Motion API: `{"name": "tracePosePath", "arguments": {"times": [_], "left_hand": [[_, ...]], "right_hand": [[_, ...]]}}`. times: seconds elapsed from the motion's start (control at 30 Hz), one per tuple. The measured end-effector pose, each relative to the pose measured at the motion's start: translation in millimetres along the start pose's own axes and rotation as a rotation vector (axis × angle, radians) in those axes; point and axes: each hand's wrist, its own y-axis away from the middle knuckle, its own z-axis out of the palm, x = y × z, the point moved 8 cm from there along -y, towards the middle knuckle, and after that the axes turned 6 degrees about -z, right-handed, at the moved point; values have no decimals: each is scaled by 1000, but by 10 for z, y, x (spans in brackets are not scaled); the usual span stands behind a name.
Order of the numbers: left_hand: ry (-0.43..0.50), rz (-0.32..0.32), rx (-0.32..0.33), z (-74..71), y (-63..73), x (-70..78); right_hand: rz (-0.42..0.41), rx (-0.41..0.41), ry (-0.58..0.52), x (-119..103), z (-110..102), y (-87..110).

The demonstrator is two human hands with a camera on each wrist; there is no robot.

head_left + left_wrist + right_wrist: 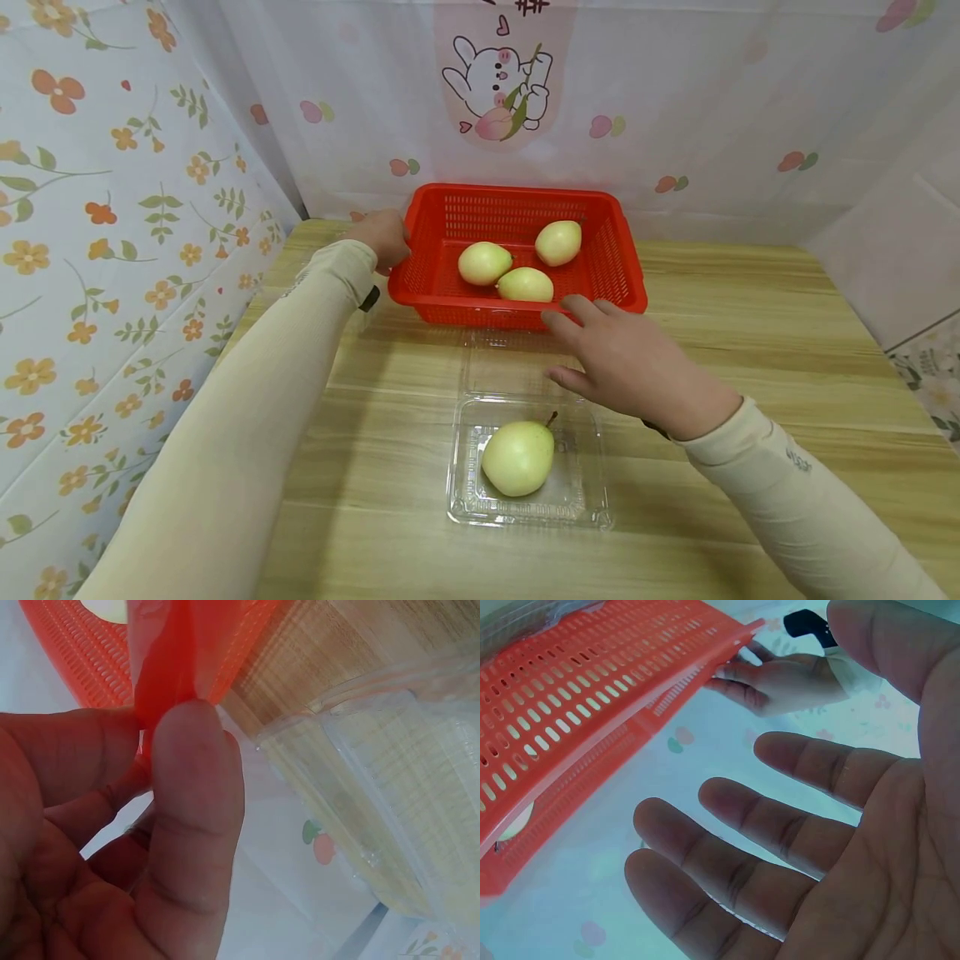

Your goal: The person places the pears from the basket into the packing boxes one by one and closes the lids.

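Observation:
A red slotted plastic basket (517,312) stands at the back of the table with three pale yellow pears (558,242) inside. My left hand (384,239) pinches its left rim between thumb and fingers, as the left wrist view shows up close. My right hand (633,354) hovers by the basket's near right side, palm down, fingers spread and holding nothing. In front of the basket lies an opened clear plastic clamshell box (588,492), its lid folded back toward the basket. One greenish-yellow pear (519,458) with a dark stem sits in its base.
More clear plastic packaging (405,772) lies left of the basket, partly behind my left arm. A patterned curtain (675,100) hangs right behind the basket, and a floral cloth (112,250) lines the left side. Wood-grain tabletop (750,333) extends to the right.

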Motion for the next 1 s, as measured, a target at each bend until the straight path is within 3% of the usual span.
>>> {"name": "tracePosePath", "arguments": {"times": [0.2, 0.47, 0.67, 1.0], "left_hand": [[-11, 11, -6, 2, -9, 14], [-13, 8, -8, -12, 22, 11], [-27, 14, 3, -29, 58, 26], [-52, 36, 1, -37, 49, 37]], "right_hand": [[10, 8, 2, 72, 7, -41], [110, -99, -36, 309, 142, -134], [134, -144, -87, 438, 213, -190], [149, -132, -118, 576, 237, -283]]}}
